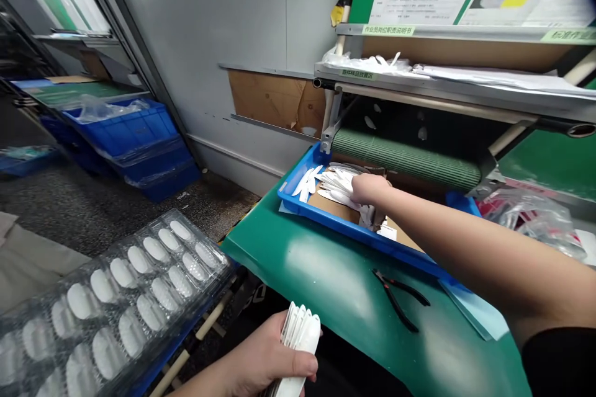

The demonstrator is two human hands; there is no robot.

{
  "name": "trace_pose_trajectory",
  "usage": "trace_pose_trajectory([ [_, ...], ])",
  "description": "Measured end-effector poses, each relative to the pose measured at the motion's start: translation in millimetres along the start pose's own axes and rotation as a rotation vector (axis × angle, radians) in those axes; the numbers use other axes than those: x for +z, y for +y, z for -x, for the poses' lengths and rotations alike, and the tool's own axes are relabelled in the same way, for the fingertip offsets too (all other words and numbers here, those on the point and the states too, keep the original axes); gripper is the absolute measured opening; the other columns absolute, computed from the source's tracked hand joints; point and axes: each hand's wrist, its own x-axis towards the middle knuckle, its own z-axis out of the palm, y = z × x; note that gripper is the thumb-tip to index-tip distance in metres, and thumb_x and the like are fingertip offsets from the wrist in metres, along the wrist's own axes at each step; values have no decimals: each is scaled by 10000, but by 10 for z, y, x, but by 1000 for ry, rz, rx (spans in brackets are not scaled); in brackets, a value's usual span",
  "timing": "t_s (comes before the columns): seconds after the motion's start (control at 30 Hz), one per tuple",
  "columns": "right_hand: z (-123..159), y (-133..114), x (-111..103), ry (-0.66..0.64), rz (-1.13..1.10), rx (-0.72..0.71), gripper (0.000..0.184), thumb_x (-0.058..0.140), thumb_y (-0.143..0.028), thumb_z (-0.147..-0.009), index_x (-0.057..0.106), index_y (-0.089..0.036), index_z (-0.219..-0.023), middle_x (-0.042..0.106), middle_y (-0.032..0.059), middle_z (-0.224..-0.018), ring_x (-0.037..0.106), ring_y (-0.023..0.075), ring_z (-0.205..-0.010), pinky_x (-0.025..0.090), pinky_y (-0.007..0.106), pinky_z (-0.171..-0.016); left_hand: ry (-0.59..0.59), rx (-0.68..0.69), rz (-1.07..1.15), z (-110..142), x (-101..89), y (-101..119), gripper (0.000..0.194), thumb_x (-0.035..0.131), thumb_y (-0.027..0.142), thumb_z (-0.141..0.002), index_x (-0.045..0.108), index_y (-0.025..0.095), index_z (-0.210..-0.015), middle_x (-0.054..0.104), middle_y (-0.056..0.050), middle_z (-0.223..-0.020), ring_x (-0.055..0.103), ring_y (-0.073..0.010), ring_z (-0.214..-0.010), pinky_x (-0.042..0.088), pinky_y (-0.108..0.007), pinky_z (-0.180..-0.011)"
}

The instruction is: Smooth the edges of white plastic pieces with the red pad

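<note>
My left hand (274, 350) is closed round a fanned stack of long white plastic pieces with rounded ends (302, 332), held low in front of me beside the table edge. Farther off, my right hand (370, 189) reaches into a shallow blue tray (316, 214). Its fingers are bent over a bunch of similar white pieces (338, 180), and the fingertips are mostly hidden. More loose white pieces (308, 183) lie at the tray's left end, on brown cardboard.
Black pliers (395, 298) lie on the green tabletop (326, 279). Left of it are clear blister trays (153, 273) filled with white pieces. A green conveyor roller (405, 158) sits behind the blue tray, under a shelf (419, 90). Blue bins (135, 136) stand on the floor.
</note>
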Motion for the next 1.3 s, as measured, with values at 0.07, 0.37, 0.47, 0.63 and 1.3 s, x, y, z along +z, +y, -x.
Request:
trace_pose_trajectory([
  [0.07,-48,-37,50,-24,30,15,191,817,-234,-923,725,-101,-1025,700,106,-1053,680,245,-904,578,373,-795,7,-8,41,37,-40,-59,720,879,333,-542,535,154,-1149,715,-42,-738,620,-148,-525,487,-231,-488],
  [0.37,654,80,22,297,-22,-98,277,571,-238,-1016,768,-280,-1206,744,87,-1046,678,294,-920,426,341,-674,151,173,195,20,-255,107,668,873,429,-709,538,124,-1200,702,-27,-771,629,-127,-525,479,-217,-501],
  [0.47,1158,-53,223,583,-144,-322,260,559,-256,-1032,774,-274,-1178,745,51,-958,674,264,-856,408,341,-665,173,252,197,-50,-193,380,630,883,465,-761,551,136,-1184,694,-21,-801,636,-121,-561,498,-224,-535],
  [0.63,1743,-442,640,894,-358,-702,258,534,-220,-1092,779,-174,-1024,628,18,-685,542,187,-595,345,336,-581,118,480,172,-140,22,657,647,902,504,-758,599,137,-1197,721,-60,-983,681,-134,-789,547,-232,-718],
  [1.3,1680,-391,845,-185,-1976,-292,310,855,-462,-864,821,-194,-1017,656,13,-729,528,125,-572,401,188,-495,443,587,-768,142,79,634,220,789,340,-815,660,163,-812,653,25,-721,590,-118,-636,456,-224,-582],
])
